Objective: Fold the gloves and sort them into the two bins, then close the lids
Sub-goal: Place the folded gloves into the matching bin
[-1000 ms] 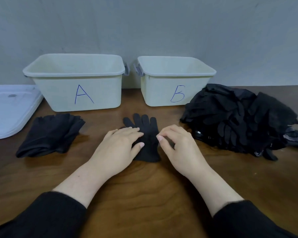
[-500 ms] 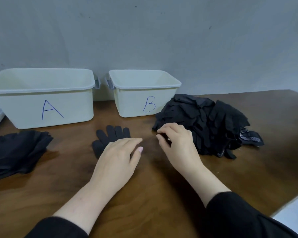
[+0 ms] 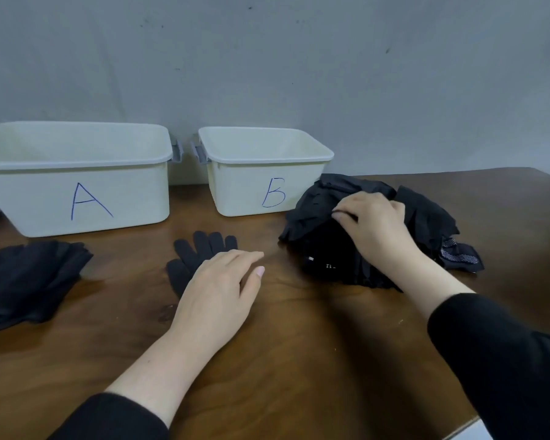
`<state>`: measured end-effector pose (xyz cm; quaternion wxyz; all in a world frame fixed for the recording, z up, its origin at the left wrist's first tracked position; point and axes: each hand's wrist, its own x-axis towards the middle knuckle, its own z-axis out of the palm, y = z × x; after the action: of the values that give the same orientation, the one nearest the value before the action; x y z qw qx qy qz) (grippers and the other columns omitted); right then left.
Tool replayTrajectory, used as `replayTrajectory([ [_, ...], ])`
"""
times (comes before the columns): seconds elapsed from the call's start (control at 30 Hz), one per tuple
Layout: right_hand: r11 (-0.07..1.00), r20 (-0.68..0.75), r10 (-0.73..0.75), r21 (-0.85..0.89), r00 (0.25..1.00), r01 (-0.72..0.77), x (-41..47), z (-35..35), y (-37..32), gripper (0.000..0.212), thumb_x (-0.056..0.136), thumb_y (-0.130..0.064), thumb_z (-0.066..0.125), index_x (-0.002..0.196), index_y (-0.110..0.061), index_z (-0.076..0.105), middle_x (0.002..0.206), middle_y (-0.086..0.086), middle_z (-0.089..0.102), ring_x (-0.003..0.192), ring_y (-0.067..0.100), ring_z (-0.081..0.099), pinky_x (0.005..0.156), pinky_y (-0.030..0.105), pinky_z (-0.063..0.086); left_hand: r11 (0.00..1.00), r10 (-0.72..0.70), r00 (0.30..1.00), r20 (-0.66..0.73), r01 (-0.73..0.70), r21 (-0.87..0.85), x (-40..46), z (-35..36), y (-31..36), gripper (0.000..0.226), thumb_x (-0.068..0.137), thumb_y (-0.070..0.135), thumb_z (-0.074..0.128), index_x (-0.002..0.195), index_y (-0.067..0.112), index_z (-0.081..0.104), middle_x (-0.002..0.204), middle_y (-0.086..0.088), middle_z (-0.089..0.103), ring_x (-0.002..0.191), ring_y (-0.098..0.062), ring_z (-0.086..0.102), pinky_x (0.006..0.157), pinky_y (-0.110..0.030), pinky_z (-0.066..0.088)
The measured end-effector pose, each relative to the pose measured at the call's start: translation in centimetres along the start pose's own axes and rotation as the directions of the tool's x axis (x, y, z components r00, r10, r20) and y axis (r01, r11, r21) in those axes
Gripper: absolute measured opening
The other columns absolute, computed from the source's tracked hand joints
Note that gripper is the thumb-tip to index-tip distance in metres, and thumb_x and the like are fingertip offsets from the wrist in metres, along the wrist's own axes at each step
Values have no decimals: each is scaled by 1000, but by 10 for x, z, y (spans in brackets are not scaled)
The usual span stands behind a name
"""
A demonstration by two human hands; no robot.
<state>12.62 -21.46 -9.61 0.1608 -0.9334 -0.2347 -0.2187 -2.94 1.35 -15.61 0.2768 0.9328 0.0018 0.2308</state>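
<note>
Your left hand [image 3: 216, 290] rests flat on one glove [image 3: 200, 255] mid-tabletop while your right hand [image 3: 375, 223] pinches the unsorted glove pile [image 3: 331, 249] near the right edge; bin A [image 3: 77, 176] and bin B [image 3: 261, 173] look unfilled, lids off.

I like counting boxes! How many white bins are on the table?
2. Bin A stands at the left by the wall; bin B is right of it, beside the black glove pile.

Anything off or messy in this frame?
Nothing damaged or spilled. Bin A and bin B stand upright, unlidded. The glove pile under the right hand is an unsorted jumble, as expected. Left hand rests on the flat glove.
</note>
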Motion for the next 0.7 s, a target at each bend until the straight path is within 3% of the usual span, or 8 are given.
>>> replayTrajectory([
  [0.1, 965, -109, 86, 256, 990, -56, 11, -26, -20, 21, 103, -33, 55, 100, -22, 72, 94, -7, 72, 93, 18, 63, 84, 33, 43, 1000, 2, 1000, -14, -2, -13, 0, -2, 0, 37, 102, 38, 46, 133, 27, 61, 130, 13, 62, 122, -5, 51, 105, -25, 37],
  [0.23, 857, 28, 197, 481, 980, -186, 27, -52, -48, 28, 102, -38, 53, 92, -15, 67, 77, 5, 69, 60, 18, 52, 59, 27, 39, 993, -27, 997, -77, 18, -114, -1, -5, 0, 39, 101, 42, 46, 135, 30, 60, 132, 15, 60, 124, -1, 50, 109, -28, 41],
  [0.3, 769, 156, 182, 592, 971, -239, 28, -56, -61, 32, 98, -42, 57, 91, -13, 67, 80, 14, 70, 63, 20, 54, 64, 30, 43, 963, -100, 989, -105, 70, -260, -2, -8, 0, 49, 96, 54, 41, 138, 34, 55, 135, 19, 58, 126, 3, 49, 109, -29, 43],
  [0.4, 721, 288, 88, 642, 954, -260, 16, -49, -82, 39, 94, -48, 58, 93, -10, 68, 94, 24, 73, 73, 42, 65, 73, 52, 52, 855, -170, 981, -92, 100, -508, -4, -16, -1, 63, 87, 63, 43, 145, 37, 45, 136, 23, 56, 125, 8, 50, 107, -23, 42],
  [0.5, 703, 320, 44, 663, 946, -257, 4, -34, -100, 33, 98, -43, 60, 88, -13, 70, 88, 22, 71, 67, 34, 64, 71, 43, 49, 801, -171, 985, -4, 137, -582, -6, -22, -2, 69, 85, 59, 56, 148, 39, 38, 131, 26, 58, 125, 8, 49, 106, -20, 40],
  [0.6, 651, 355, 14, 707, 935, -278, -4, -22, -115, 29, 99, -37, 61, 85, -14, 72, 82, 20, 70, 68, 23, 61, 71, 38, 46, 834, -229, 973, 11, 202, -513, -10, -23, -8, 51, 90, 43, 68, 138, 40, 52, 107, 26, 65, 110, 7, 57, 94, -12, 44],
  [0.7, 622, 397, -23, 724, 917, -298, -5, -12, -123, 28, 98, -39, 63, 88, -14, 74, 94, 24, 70, 75, 23, 62, 76, 39, 45, 852, -273, 962, -32, 226, -473, -10, -28, -17, 10, 97, 32, 63, 104, 32, 70, 91, 17, 68, 91, 2, 61, 78, -11, 45],
])
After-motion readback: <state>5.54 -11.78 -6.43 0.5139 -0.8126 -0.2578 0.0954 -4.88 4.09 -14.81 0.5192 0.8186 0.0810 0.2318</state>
